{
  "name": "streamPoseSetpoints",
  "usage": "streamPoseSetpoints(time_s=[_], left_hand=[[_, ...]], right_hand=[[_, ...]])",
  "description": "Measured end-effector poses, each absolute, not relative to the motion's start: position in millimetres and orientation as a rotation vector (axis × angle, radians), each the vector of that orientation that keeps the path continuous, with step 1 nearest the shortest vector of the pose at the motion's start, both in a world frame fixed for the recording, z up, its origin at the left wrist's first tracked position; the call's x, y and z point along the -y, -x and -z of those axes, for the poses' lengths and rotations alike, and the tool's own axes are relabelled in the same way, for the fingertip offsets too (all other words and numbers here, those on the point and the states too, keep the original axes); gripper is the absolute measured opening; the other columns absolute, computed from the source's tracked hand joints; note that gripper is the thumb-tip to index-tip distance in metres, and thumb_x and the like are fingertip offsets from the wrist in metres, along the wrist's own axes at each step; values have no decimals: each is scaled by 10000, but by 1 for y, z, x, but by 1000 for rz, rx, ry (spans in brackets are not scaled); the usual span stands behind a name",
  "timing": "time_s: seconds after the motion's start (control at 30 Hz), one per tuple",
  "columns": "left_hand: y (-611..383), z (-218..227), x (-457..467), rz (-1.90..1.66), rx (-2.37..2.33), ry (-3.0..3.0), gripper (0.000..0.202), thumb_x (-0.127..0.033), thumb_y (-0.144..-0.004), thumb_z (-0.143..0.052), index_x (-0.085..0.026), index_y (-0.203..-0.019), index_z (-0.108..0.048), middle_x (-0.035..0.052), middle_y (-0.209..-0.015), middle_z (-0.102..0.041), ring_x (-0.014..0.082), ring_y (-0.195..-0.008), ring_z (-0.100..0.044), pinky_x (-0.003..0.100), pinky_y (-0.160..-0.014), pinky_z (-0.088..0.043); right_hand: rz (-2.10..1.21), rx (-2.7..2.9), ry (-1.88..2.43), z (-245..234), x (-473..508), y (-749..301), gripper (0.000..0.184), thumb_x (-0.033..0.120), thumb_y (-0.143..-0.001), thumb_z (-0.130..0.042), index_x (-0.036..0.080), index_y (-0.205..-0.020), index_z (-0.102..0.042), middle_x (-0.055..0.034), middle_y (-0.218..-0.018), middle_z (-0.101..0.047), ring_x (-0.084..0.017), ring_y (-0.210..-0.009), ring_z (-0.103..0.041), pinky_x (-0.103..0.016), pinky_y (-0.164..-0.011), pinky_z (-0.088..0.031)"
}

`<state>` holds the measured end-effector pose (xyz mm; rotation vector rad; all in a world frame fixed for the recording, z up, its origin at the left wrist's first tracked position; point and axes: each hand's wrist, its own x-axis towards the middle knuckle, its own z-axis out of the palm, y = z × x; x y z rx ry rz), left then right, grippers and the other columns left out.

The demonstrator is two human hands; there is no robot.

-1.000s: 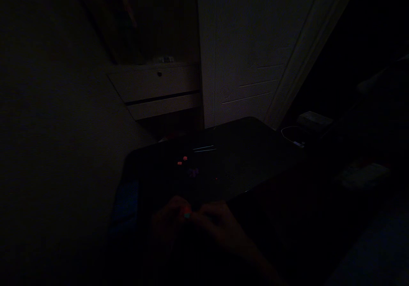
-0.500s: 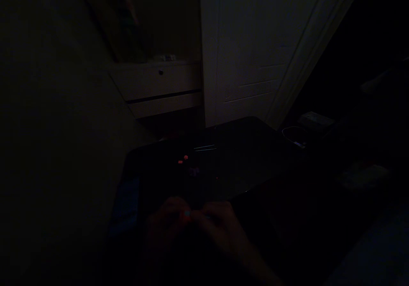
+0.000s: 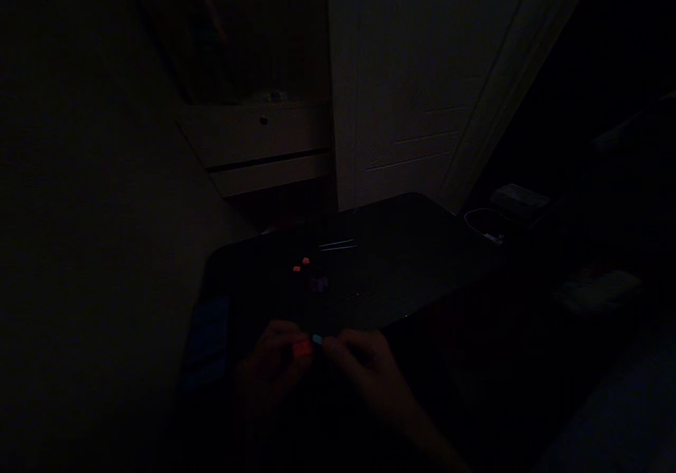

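Note:
The scene is very dark. My left hand [image 3: 274, 360] pinches a small red block-like piece [image 3: 302, 348] at its fingertips. My right hand [image 3: 362, 360] is closed on a small pale-blue piece [image 3: 317, 339], which sticks out to the left of its fingertips. The two pieces are close together, the blue one just right of and a little above the red one; whether they touch I cannot tell. Beyond my hands, two small red pieces [image 3: 301, 265] and a dim purple cluster [image 3: 318, 285] lie on the dark table [image 3: 401, 248].
Two thin pale sticks [image 3: 338, 245] lie farther back on the table, and a tiny red dot [image 3: 357, 294] shows nearer. A dark blue flat thing [image 3: 208, 332] is at the left edge. Drawers [image 3: 264, 139] and a white door [image 3: 406, 107] stand behind; a pale cable [image 3: 483, 223] lies right.
My hands have drawn slightly apart. The pale-blue piece now shows separately at my right fingertips, and more of the red piece is visible in my left hand.

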<state>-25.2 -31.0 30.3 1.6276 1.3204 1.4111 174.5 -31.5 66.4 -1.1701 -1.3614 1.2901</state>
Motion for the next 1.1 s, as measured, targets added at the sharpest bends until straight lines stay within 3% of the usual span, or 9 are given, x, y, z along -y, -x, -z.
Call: streamPoseSetpoints(time_s=[0.17,0.33,0.47,0.77,0.93,1.1], left_hand=[[20,-43,33,-1329,-1396,-1677,177,-285,-781,-848,-271,-957,-828,36,-1042,-766,213,-922,-763,282,-802,-646],[15,-52,32,-1364,-1356,-1741,95,-319,-800,-841,-273,-881,-826,17,-921,-776,190,-813,-769,240,-710,-644],[15,-58,32,-1306,-1358,-1877,110,-262,-833,-812,-290,-939,-817,7,-941,-781,181,-858,-773,245,-786,-637],[4,-62,38,-1238,-1444,-1902,58,-305,-863,-758,-274,-880,-804,17,-883,-772,192,-802,-764,258,-723,-635],[7,-67,34,-1358,-1404,-1917,63,-301,-845,-756,-260,-858,-803,29,-872,-784,199,-786,-769,264,-716,-641],[13,-69,33,-1274,-1392,-1869,85,-288,-846,-764,-268,-920,-801,25,-912,-819,217,-826,-789,300,-778,-652]], right_hand=[[-1315,1361,1189,-66,31,-174,433,532,-922,-663,188,-663,-710,4,-654,-647,-159,-688,-607,-255,-682,-468],[-1373,1384,1182,-68,30,-180,412,522,-903,-669,192,-657,-693,7,-660,-615,-161,-702,-578,-245,-647,-446],[-1367,1441,1253,-70,27,-186,417,520,-874,-702,190,-621,-672,11,-642,-581,-163,-709,-559,-250,-655,-423],[-1540,1491,1272,-69,19,-203,422,513,-878,-737,185,-616,-703,28,-563,-560,-125,-578,-494,-236,-515,-326],[-1481,1571,1241,-68,16,-208,405,426,-900,-718,180,-579,-693,31,-541,-543,-115,-547,-463,-243,-509,-300],[-1456,1545,1169,-81,17,-212,442,469,-918,-690,174,-588,-687,29,-553,-545,-114,-566,-464,-245,-545,-327]])
